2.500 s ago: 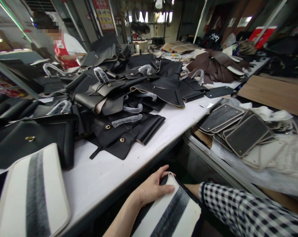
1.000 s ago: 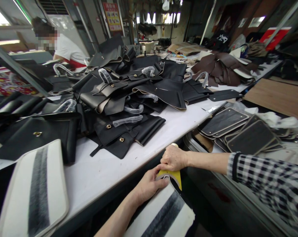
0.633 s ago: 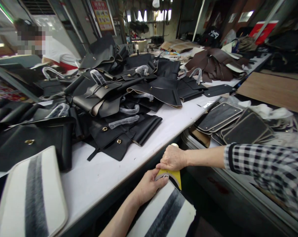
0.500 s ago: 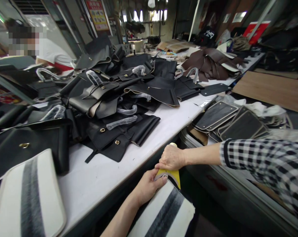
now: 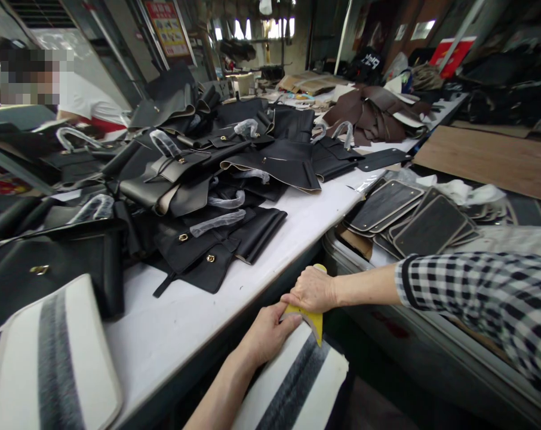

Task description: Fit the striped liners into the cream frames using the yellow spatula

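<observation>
My right hand (image 5: 313, 291) is closed round a yellow scraper-like tool (image 5: 314, 325) with a flared, inward-curved lower edge; its yellow top shows above the fist. That edge lies against the upper end of a white panel (image 5: 331, 373) with a dark lengthwise stripe. Gripping the panel's upper left corner is my left hand (image 5: 267, 334), thumb on top and the other fingers partly hidden. Its fingertips touch my right hand. A similar striped white panel (image 5: 13, 370) with rounded corners lies on the table's near left.
Black leather bag pieces (image 5: 217, 245) with plastic-wrapped handles are heaped on the white table (image 5: 163, 340). Brown leather pieces (image 5: 373, 113) lie farther back. Dark edged panels (image 5: 427, 227) are stacked at right, near a brown board (image 5: 489, 158). Another person (image 5: 86, 98) is at far left.
The yellow tool has tilted slightly, and its pointed right end has shifted a little left over the panel. Both hands keep their hold. The whole view has shifted slightly.
</observation>
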{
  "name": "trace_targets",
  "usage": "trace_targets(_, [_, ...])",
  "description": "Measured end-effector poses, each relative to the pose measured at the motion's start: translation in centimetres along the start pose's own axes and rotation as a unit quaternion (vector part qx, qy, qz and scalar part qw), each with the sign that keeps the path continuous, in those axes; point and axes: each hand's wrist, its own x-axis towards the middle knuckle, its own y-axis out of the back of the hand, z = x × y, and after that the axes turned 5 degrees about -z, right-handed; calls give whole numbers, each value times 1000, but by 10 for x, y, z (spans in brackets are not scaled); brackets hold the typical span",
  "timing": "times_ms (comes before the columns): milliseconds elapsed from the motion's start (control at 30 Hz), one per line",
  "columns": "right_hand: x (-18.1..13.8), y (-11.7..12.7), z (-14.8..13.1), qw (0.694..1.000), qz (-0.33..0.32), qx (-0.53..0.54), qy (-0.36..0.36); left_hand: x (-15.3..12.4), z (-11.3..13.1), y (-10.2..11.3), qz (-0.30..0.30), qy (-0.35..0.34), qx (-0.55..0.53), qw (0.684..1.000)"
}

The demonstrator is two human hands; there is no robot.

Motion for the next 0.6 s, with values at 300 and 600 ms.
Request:
trace_targets(300, [-16, -3, -27, 998, -1, 8, -68, -12, 10, 9, -13, 22, 1, 1000])
trace_targets(600, [-37, -5, -42, 992, -10, -1, -122, -20, 7, 11, -14, 52, -227, 972])
